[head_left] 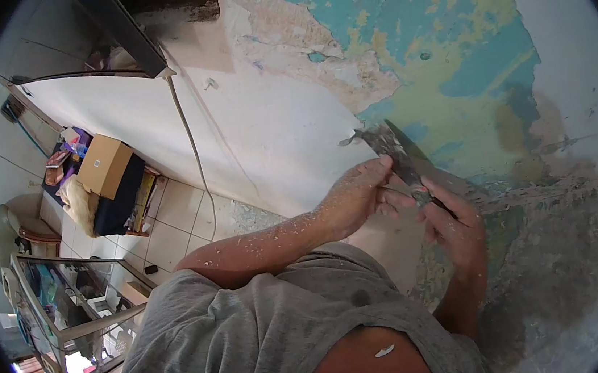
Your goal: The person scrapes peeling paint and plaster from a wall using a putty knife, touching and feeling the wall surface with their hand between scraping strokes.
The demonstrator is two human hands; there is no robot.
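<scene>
A putty knife with a dirty metal blade lies against the wall, its edge at the border of the white paint. My right hand is wrapped round its dark handle. With the thumb pressed on the blade and the fingers curled near the handle, my left hand steadies it too. A loose curl of paint sticks out at the blade's edge. White paint covers the wall to the left, while blue-green and yellowish old paint shows to the right. Pale flakes cling to my left forearm.
A bare grey patch marks the wall at lower right. A cable hangs at left from a dark frame. A cardboard box sits on a piled-up table. Below stands a glass display case. Debris lies on the tiled floor.
</scene>
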